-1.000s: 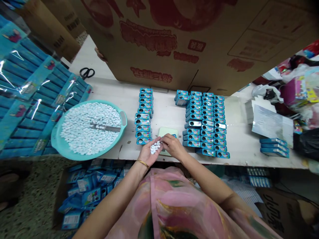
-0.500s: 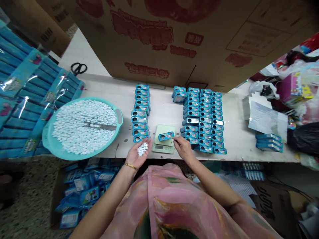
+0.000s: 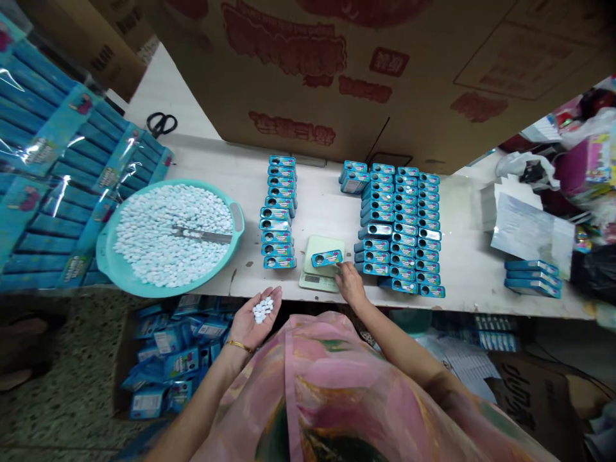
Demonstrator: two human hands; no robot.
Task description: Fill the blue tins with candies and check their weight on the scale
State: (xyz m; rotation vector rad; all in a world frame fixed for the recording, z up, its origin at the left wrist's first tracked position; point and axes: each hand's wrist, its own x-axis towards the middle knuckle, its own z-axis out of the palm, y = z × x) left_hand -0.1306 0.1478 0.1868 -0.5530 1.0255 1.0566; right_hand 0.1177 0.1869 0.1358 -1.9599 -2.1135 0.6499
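My left hand point(image 3: 251, 323) is palm up and cupped around a small heap of white candies point(image 3: 263, 309), just in front of the table edge. On the small pale green scale point(image 3: 315, 281) sits a blue tin point(image 3: 326, 258), slightly askew. My right hand point(image 3: 351, 282) has its fingers curled together at the tin's lower right corner; the fingertips are partly hidden. A column of similar blue tins point(image 3: 279, 249) stands left of the scale, and several packed columns of tins point(image 3: 403, 248) stand to its right.
A turquoise basin point(image 3: 237, 217) full of white candies, with a metal scoop point(image 3: 202, 235) in it, stands at left. Wrapped blue packs point(image 3: 72, 186) and scissors point(image 3: 162, 124) lie beyond. A large cardboard box point(image 3: 308, 96) closes off the back. Blue boxes point(image 3: 533, 278) are stacked at right.
My left hand has drawn back towards my body and down, away from the tin column, with the candies still in it. My right hand stays by the tin. The view has shifted slightly.
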